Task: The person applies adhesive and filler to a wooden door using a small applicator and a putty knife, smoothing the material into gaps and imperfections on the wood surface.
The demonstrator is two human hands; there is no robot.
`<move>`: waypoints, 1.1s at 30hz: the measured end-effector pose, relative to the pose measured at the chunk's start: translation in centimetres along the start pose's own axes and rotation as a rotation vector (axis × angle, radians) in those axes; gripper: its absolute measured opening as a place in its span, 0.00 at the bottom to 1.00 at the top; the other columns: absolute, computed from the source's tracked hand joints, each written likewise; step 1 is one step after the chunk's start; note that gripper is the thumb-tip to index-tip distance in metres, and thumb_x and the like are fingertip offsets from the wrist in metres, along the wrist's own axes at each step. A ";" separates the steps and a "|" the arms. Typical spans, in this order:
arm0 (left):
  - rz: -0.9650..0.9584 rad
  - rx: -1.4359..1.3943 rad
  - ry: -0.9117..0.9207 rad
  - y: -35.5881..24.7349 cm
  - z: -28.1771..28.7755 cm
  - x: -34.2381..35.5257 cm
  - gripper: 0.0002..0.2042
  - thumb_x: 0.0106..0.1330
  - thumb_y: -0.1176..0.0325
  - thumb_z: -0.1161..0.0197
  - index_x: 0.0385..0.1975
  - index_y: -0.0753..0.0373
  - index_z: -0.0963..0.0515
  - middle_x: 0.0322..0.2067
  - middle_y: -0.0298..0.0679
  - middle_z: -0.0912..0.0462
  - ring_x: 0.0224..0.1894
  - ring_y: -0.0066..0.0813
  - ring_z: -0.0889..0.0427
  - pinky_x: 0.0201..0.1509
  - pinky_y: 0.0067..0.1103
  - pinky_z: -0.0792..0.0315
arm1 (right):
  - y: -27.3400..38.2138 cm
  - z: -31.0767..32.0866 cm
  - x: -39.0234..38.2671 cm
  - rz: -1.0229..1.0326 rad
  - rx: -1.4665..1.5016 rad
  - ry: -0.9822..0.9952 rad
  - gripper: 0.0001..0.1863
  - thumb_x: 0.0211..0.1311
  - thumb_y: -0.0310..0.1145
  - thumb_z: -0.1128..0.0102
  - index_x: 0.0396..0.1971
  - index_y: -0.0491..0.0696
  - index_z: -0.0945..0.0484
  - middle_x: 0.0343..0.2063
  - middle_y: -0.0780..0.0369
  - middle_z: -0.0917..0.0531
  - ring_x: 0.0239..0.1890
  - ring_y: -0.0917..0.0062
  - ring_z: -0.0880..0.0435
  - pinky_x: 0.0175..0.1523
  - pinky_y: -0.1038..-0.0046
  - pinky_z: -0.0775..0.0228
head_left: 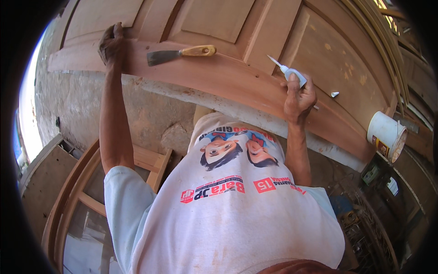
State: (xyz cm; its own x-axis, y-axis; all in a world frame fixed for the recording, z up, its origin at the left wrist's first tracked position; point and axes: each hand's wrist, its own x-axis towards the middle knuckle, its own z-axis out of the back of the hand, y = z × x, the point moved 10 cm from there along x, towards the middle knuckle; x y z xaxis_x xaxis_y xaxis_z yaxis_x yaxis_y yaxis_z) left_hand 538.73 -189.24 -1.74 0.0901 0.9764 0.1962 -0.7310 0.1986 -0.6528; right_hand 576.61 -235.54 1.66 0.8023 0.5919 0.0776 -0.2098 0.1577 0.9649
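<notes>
Seemingly, work on the wooden door (182, 76) was partway along, though how much was left could not be told. On its near side rested the curled left hand (111, 45); whether it gripped anything was unclear. Next, to the right, lay a scraper (181, 53), unheld. Well apart from the left one, the right hand (301, 98) was closed around a white bottle (294, 77), its nozzle (275, 63) uncapped and pointing away and leftward over the door. Farther right, pale patches (349, 73) and a small white cap (335, 94) showed on a panel (315, 48), with a white bucket (382, 130) at the end
</notes>
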 end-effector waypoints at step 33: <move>-0.030 0.106 -0.027 0.3 -0.2 0.6 0.20 0.74 0.51 0.37 0.50 0.62 0.13 0.41 0.37 0.08 0.45 0.25 0.12 0.52 0.23 0.23 | 0.0 -0.2 -0.2 -0.001 0.025 0.023 0.13 0.75 0.34 0.40 0.42 0.36 0.20 0.34 0.61 0.15 0.30 0.82 0.15 0.37 0.79 0.21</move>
State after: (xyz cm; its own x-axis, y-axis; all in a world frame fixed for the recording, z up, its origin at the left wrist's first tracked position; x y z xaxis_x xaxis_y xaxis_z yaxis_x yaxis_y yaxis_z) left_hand 538.71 -188.62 -1.94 0.0959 0.9671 0.2355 -0.7961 0.2166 -0.5651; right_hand 576.37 -235.52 1.57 0.7896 0.6095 0.0708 -0.1945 0.1391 0.9710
